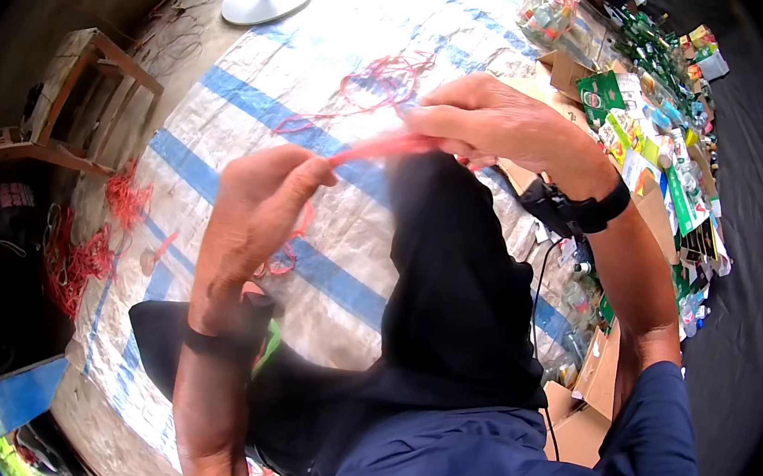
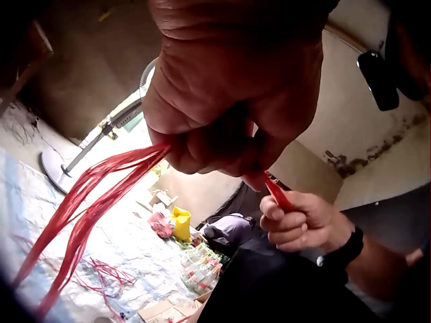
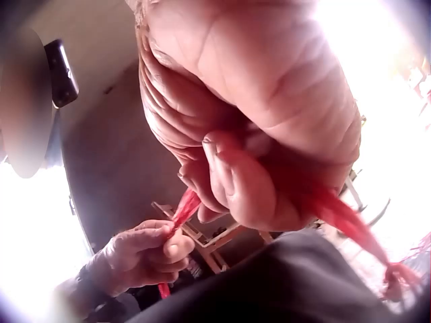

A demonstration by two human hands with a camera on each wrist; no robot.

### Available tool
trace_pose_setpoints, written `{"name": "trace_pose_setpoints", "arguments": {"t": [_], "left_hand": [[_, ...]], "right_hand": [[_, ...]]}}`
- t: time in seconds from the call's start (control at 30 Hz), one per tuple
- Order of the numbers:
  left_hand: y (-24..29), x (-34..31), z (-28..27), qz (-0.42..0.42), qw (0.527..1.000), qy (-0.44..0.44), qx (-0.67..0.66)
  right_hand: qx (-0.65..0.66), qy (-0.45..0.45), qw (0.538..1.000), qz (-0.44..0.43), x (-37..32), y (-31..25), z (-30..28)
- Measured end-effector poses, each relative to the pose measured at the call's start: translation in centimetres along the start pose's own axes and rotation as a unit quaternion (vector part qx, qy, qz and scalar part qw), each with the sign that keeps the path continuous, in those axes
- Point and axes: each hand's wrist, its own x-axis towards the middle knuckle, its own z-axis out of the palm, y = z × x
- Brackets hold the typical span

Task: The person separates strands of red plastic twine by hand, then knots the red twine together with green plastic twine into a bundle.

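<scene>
A bundle of red plastic string (image 1: 380, 149) stretches between my two hands above the raised knee. My left hand (image 1: 260, 202) grips one part of it with curled fingers, thumb on top. Loose strands (image 2: 81, 222) hang from that fist in the left wrist view. Farther right, my right hand (image 1: 505, 126) holds the same bundle in curled fingers. In the right wrist view the string (image 3: 347, 225) leaves this fist and runs down to a knotted-looking clump. The short span between the hands is blurred in the head view.
A white and blue striped tarp (image 1: 321, 278) covers the floor, with loose red string (image 1: 384, 80) on it. More red string (image 1: 81, 262) lies in heaps at left, near a wooden chair (image 1: 79, 104). Bottles and flattened cardboard (image 1: 654, 211) pile up at right. A stand base (image 1: 266, 5) stands at the back.
</scene>
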Motion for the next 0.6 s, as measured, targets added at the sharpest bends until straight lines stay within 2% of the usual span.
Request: {"name": "trace_pose_setpoints", "arguments": {"t": [0.03,0.07,0.1,0.17,0.2,0.23,0.37,0.43,0.5,0.53,0.6], "left_hand": [[0.2,0.1,-0.1,0.024,0.999,0.027,-0.031],[1.0,-0.3,-0.6,-0.057,0.995,0.04,-0.065],[-0.2,-0.1,-0.9,-0.045,0.991,0.064,-0.109],[-0.8,0.0,-2.1,-0.059,0.983,0.084,-0.152],[-1.5,0.1,-2.7,-0.046,0.978,0.078,-0.186],[-1.7,0.1,-3.0,-0.071,0.967,0.095,-0.226],[-2.4,0.3,-3.7,-0.078,0.959,0.1,-0.255],[-2.9,0.3,-3.7,-0.093,0.947,0.105,-0.289],[-3.1,0.5,-3.5,-0.1,0.941,0.102,-0.305],[-3.1,0.5,-3.5,-0.107,0.935,0.1,-0.322],[-2.5,0.6,-3.2,-0.113,0.927,0.106,-0.342]], "right_hand": [[-0.002,0.002,1.0,0.0,-0.8,0.8,-0.5],[0.037,0.023,0.999,-0.011,-1.6,1.4,-0.9],[0.076,0.044,0.996,-0.021,-2.4,1.9,-1.5],[0.081,0.028,0.996,-0.011,-4.1,3.3,-3.0],[0.139,0.028,0.99,-0.008,-4.6,4.8,-3.5],[0.198,0.029,0.98,-0.005,-5.2,6.0,-3.8],[0.277,0.068,0.958,0.019,-7.1,8.1,-3.5],[0.266,0.069,0.962,0.01,-7.9,7.4,-2.7],[0.337,0.134,0.931,0.042,-8.6,6.1,-1.8],[0.258,0.117,0.959,0.014,-8.6,6.5,-1.9],[0.291,0.123,0.948,0.019,-8.6,6.7,-1.5]]}}
